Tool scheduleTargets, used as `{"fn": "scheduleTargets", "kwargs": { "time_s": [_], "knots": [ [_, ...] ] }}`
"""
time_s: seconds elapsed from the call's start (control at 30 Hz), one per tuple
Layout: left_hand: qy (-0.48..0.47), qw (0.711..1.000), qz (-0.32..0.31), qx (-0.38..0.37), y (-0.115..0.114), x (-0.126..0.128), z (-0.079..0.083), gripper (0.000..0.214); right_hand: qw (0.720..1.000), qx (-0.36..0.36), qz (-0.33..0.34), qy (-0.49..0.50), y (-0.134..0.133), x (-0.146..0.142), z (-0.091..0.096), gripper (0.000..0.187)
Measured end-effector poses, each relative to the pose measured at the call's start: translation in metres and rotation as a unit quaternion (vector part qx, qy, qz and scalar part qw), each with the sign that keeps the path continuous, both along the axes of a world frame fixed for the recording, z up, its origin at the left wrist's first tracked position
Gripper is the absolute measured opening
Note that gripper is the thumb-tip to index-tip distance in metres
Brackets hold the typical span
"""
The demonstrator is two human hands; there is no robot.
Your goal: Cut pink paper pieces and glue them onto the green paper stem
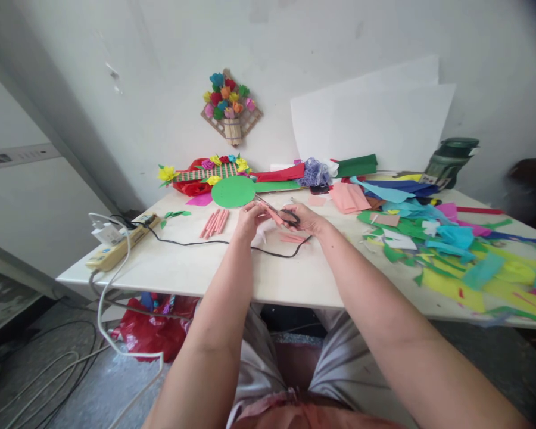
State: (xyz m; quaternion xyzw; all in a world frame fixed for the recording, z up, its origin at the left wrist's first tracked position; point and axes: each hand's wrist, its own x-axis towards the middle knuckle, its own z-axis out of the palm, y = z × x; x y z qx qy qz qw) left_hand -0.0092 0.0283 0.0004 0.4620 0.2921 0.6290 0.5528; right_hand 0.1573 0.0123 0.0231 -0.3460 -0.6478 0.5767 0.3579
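Near the middle of the table (183,268), the left hand (249,218) pinches a pink strip (274,215), fingers clenched on its end. The right hand (307,219) is closed around the black handles of the scissors (289,217), whose blades point toward 10 o'clock across the strip (whether the blades are parted is too small to tell). Both hands sit well back from the near edge, with a bare white band of tabletop between them and that edge at 6 o'clock. A black cable (232,242) crosses this band, loops just under the hands and runs off at 9 o'clock to a power strip (116,247) lying at the left edge. At 11 o'clock a green disc (233,192) lies just beyond the left hand, and at 9 o'clock a small bunch of pink rolls (215,222) lies near it, apart from the fingers. From 2 to 4 o'clock the table is crowded with paper scraps (451,250) reaching out to the near right edge. At 1 o'clock lie pink sheets (348,196), with white sheets (375,125) leaning on the wall behind. Open room lies mainly at 7 to 8 o'clock, on the bare left front of the table.
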Motion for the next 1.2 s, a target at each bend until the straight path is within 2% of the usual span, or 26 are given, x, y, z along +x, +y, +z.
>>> {"fn": "scheduleTargets", "kwargs": {
  "time_s": [0.17, 0.3, 0.37, 0.47, 0.53, 0.6, 0.7, 0.77, 0.83, 0.93, 1.1, 1.2],
  "knots": [
    [-0.007, 1.000, -0.012, 0.010, 0.002, -0.002, -0.003, 0.018, 1.000, 0.010, 0.006, 0.009, 0.002, 0.002, -0.003, 0.025],
    [-0.016, 1.000, -0.009, 0.011, 0.003, -0.002, -0.004, 0.018, 0.998, 0.063, 0.003, 0.022, -0.001, 0.010, -0.001, 0.035],
    [-0.032, 0.999, -0.014, 0.015, 0.002, -0.003, -0.003, 0.017, 0.996, 0.071, -0.032, 0.041, 0.001, 0.013, -0.001, 0.039],
    [-0.061, 0.997, -0.036, 0.022, 0.000, -0.004, -0.001, 0.015, 0.984, 0.079, -0.155, 0.027, 0.010, 0.018, -0.003, 0.041],
    [-0.073, 0.996, -0.050, 0.021, -0.001, -0.005, -0.001, 0.014, 0.959, 0.101, -0.262, -0.048, 0.018, 0.024, -0.005, 0.044],
    [-0.081, 0.995, -0.058, 0.018, -0.002, -0.006, 0.000, 0.011, 0.901, 0.143, -0.350, -0.212, 0.024, 0.032, -0.007, 0.043],
    [-0.093, 0.994, -0.057, 0.007, -0.003, -0.006, 0.000, 0.008, 0.795, 0.181, -0.391, -0.427, 0.028, 0.045, -0.008, 0.032],
    [-0.096, 0.994, -0.050, -0.004, -0.004, -0.006, 0.000, 0.006, 0.754, 0.176, -0.393, -0.495, 0.027, 0.051, -0.007, 0.028],
    [-0.098, 0.994, -0.044, -0.013, -0.004, -0.006, 0.001, 0.006, 0.735, 0.153, -0.402, -0.524, 0.026, 0.056, -0.006, 0.028],
    [-0.118, 0.992, -0.042, -0.018, -0.005, -0.007, 0.002, 0.004, 0.724, 0.117, -0.422, -0.533, 0.025, 0.062, -0.005, 0.034],
    [-0.150, 0.987, -0.056, -0.028, -0.006, -0.010, 0.002, 0.005, 0.732, 0.072, -0.444, -0.512, 0.027, 0.074, -0.009, 0.040],
    [-0.156, 0.986, -0.061, 0.002, -0.006, -0.011, 0.001, 0.007, 0.735, 0.060, -0.447, -0.507, 0.028, 0.080, -0.012, 0.042]
  ]
}}
